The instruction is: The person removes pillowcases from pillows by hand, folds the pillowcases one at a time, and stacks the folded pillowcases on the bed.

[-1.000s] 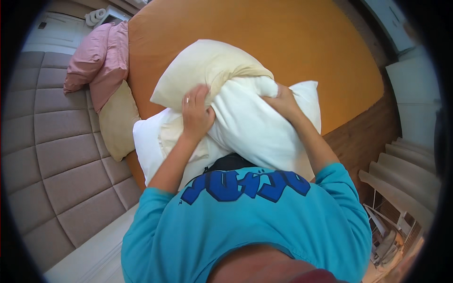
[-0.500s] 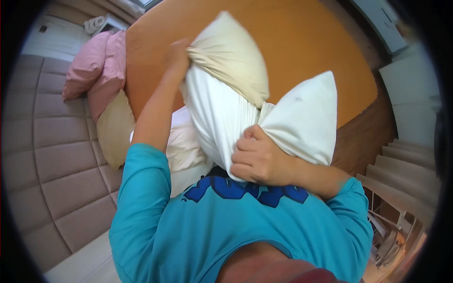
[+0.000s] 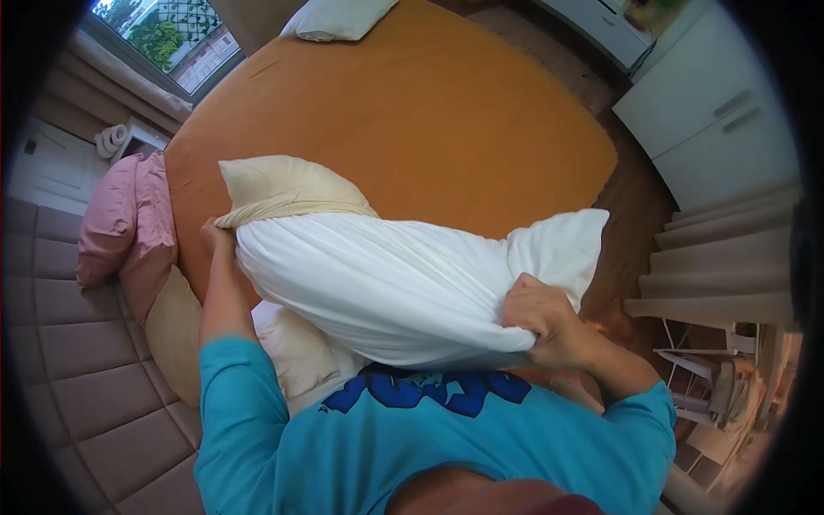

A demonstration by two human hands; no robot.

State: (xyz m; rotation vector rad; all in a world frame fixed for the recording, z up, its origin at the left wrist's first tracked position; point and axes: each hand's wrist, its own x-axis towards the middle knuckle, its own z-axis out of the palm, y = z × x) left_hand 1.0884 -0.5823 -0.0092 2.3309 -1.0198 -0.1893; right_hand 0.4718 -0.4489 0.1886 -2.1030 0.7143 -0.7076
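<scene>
A long pillow in a white pillowcase (image 3: 369, 275) is stretched sideways in front of my chest. At its left end a cream part (image 3: 287, 184) bulges out past a gathered, twisted edge. My left hand (image 3: 216, 233) is closed on that gathered cloth at the left corner; its fingers are partly hidden. Near the other end, my right hand (image 3: 542, 313) clenches the white fabric in a fist, pulling it into long folds. Beyond that fist a puffed white corner (image 3: 566, 245) sticks up to the right.
An orange-sheeted bed (image 3: 429, 129) lies ahead, with a white pillow (image 3: 343, 17) at its far edge. Pink pillows (image 3: 129, 223) and a beige pillow (image 3: 176, 330) lean by the padded headboard (image 3: 86, 369) at left. A cream pillow (image 3: 296, 352) lies below the held one. White cabinets (image 3: 704, 129) stand right.
The pillow has swung from upright to nearly level and is stretched wider. My left hand has moved left and down, my right hand to the right. The view now takes in the window.
</scene>
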